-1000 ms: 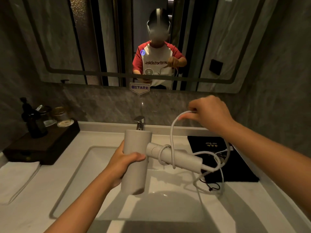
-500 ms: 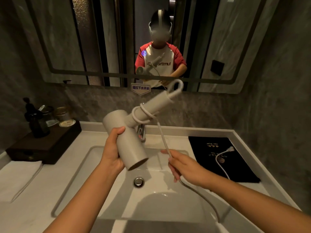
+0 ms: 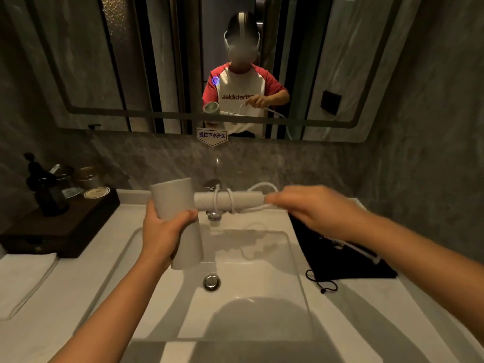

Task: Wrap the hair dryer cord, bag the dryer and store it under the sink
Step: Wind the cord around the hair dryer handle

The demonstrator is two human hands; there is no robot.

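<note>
The hair dryer [image 3: 180, 221] was held above the sink [image 3: 251, 305], its handle pointing to the right in front of the faucet [image 3: 213, 203]. The left hand [image 3: 163, 231] was closed around its barrel. The right hand [image 3: 317, 208], blurred, was closed on the cord [image 3: 230, 203] at the handle's end; two loops lay around the handle. The black bag [image 3: 348, 260] lay flat just right of the sink.

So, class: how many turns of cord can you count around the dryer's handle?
2 turns of cord show, side by side mid-handle on the hair dryer; more may hide under the right hand.
</note>
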